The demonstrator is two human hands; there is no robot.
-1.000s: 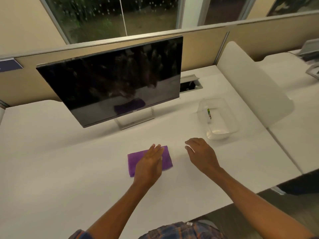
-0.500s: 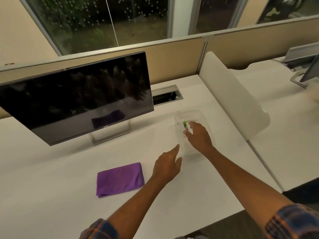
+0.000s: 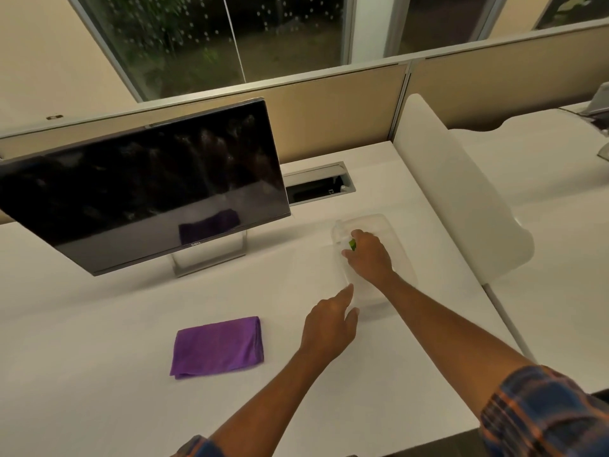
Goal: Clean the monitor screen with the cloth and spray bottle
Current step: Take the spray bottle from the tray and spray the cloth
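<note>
Two hands are out over the table [image 3: 99,374], each with its own job. From the head camera, my right hand [image 3: 369,258] reaches into the clear plastic tray [image 3: 400,240] and curls over the spray bottle [image 3: 339,234], whose clear body and green trigger show just past my fingers; they look wrapped on it, though I cannot tell whether the grip is firm yet or whether the bottle has left the tray. I go for it with this hand because the tray sits on my right, well apart from the monitor [image 3: 141,183]. My left hand [image 3: 329,328] hovers loose, holding nothing, one finger stretched toward the tray's near corner, probably to steady it. The purple cloth [image 3: 217,346] lies folded flat on the table just to the left of that hand, in front of the screen, ready for the wipe after spraying. The monitor stands tilted on its stand, dark and not yet touched

Against the picture from half a second ago, little differs: my right hand sits a touch deeper over the bottle, the left has crept closer to the tray, and the cloth has not moved. A full second back, my left hand was flat on the cloth and my right was short of the tray
</note>
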